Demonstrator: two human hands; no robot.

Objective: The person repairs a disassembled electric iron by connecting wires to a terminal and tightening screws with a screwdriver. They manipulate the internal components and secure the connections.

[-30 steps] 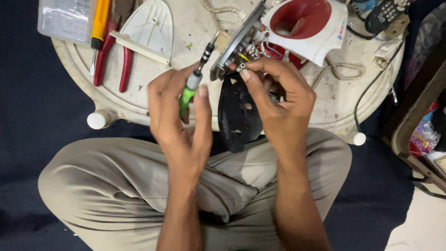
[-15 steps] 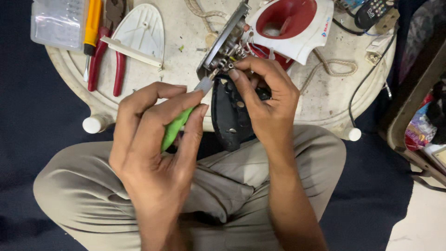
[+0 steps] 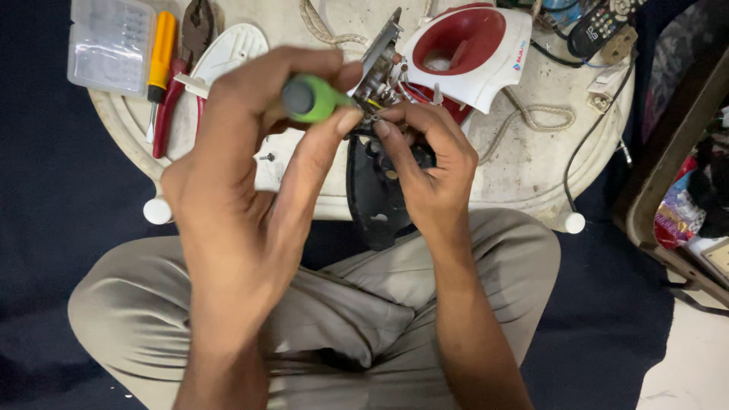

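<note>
Nearest, the person's crossed legs in beige trousers (image 3: 357,304) fill the bottom of the view over a dark floor. Above them the left hand (image 3: 235,205) has its grip wrapped tight round a green-handled screwdriver (image 3: 311,99), butt end toward the camera, tip aimed at the wiring of an opened clothes iron. The right hand (image 3: 425,167) has its grip pinched narrow on the small wires and terminals (image 3: 380,99) at the iron's metal plate, fingers curled over the black iron base (image 3: 376,197) that hangs off the near edge of the round white table (image 3: 524,175). Beyond, the iron's red-and-white shell (image 3: 471,53) lies on the table; to the left lie red-handled pliers (image 3: 178,83), a yellow-handled screwdriver (image 3: 161,57) and a clear plastic box (image 3: 110,45)
</note>
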